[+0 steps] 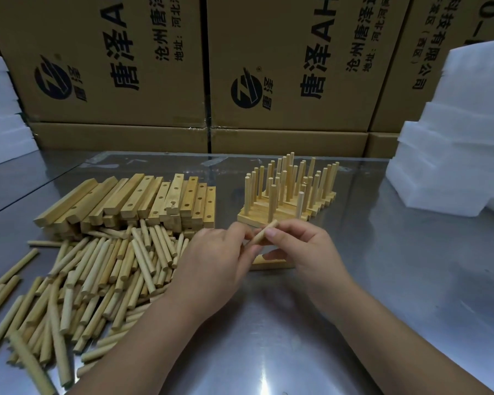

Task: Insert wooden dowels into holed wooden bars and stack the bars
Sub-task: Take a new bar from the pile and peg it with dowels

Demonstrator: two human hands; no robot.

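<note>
Head view: a wall of brown cardboard boxes (283, 67) fills the back. Each is printed with a round black logo, large black "唐泽AH" cut off by the frame edge, a smaller line starting "沧州唐泽", and "地址:河北河间". The box at far right shows "科技有限公司".

Below them lies the shiny metal tabletop (382, 295), flanked by white foam blocks (454, 155) on both sides. A wide heap of loose dowels (97, 275) covers its left part. Behind that heap sits a pile of holed bars (143, 201). To the right stand the stacked bars with upright dowels (288, 192).

Just in front of that stack, the left hand (211, 258) and right hand (300, 246) meet. Each grip is narrow, pinching one tilted dowel (264, 233): the left fingers take its lower end, the right thumb and fingers its middle, and its upper end pokes out toward the stack. Under the hands, a single bar (268, 263) lies on the tabletop, partly hidden.
</note>
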